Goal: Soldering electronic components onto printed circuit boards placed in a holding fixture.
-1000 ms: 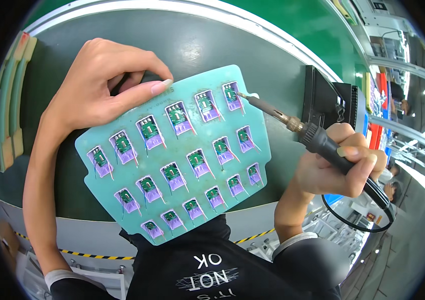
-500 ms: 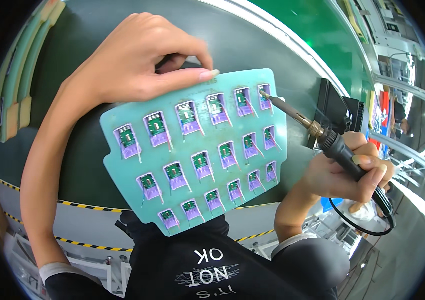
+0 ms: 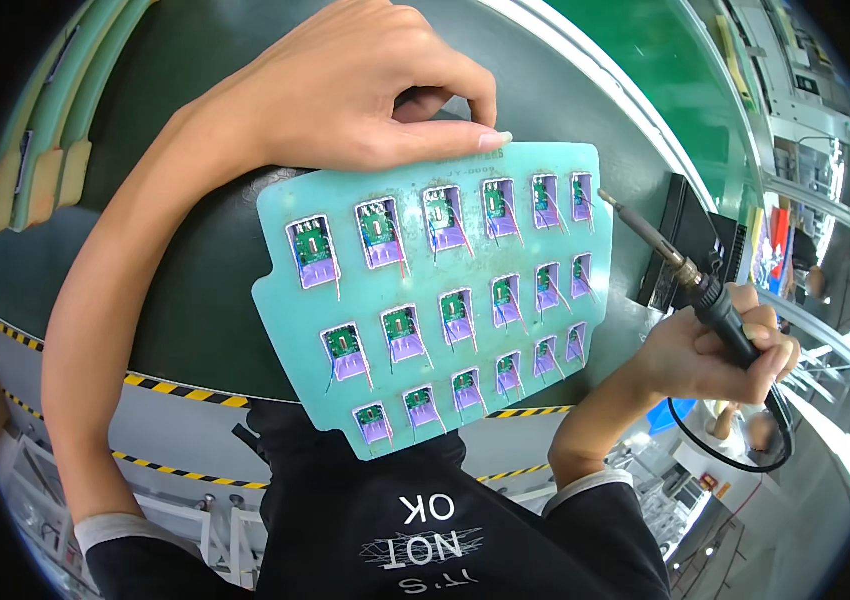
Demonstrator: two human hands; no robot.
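Observation:
My left hand [image 3: 375, 90] grips the far edge of a light green fixture board [image 3: 345, 300], its thumb pressed on the top face and the other fingers curled, partly hidden. The board is tilted and carries rows of rectangular slots. In each slot sits a small green circuit board [image 3: 313, 240] in a purple part, with thin red, dark and pale wires sticking out. A soldering iron [image 3: 710, 290] with a black handle is in my right hand [image 3: 710, 350], fingers wrapped round it. Its tip is by the board's right edge, beside the far right slot; whether it touches cannot be told.
Dark green mat [image 3: 195, 250] covers the table beneath, with yellow-black striped tape [image 3: 185, 392] along its near edge. Stacked pale green boards [image 3: 55, 130] stand at the left. A black box [image 3: 670, 240] stands behind the iron, whose cable loops below my right hand.
The fixture board has shifted right and turned slightly clockwise with my left hand. The soldering iron's tip has come off the far right slot to the board's edge; my right hand moved slightly right.

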